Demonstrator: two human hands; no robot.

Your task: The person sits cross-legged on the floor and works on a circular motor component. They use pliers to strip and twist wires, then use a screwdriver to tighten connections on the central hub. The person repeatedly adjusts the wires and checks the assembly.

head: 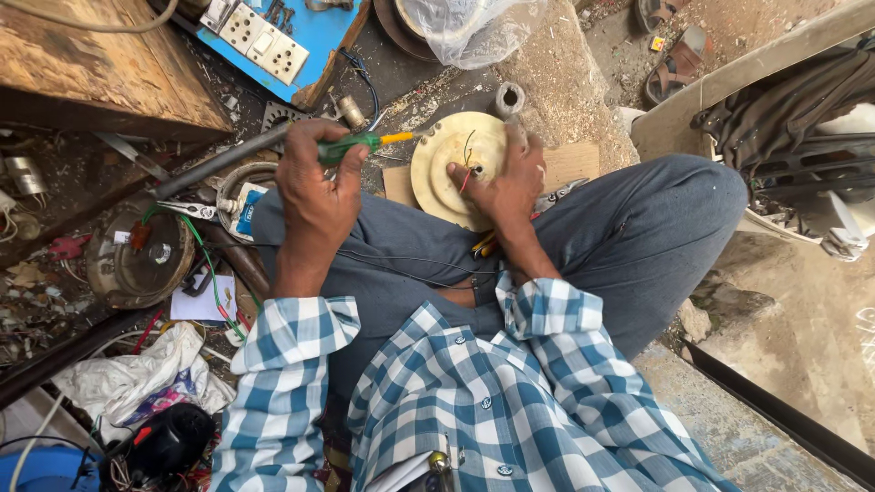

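Observation:
I sit cross-legged in grey trousers and a blue checked shirt. My left hand (314, 187) is closed around a tool with a green handle and an orange tip (365, 142), held level and pointing right toward a round cream-coloured metal cover (447, 150). That cover stands tilted on my lap against a wooden board (570, 164). My right hand (506, 182) grips the cover's right side, with fingers at the red and black wires (468, 169) coming out of its centre hole. The tool's tip stops just short of the cover's left rim.
A blue switchboard (273, 41) and a wooden box (100, 73) lie at the upper left. A round motor part (146, 260), pliers (196, 210), loose wires and rags clutter the left floor. A plastic bag (469, 32) and sandals (679, 59) are at the top; a dark bag (793, 114) sits right.

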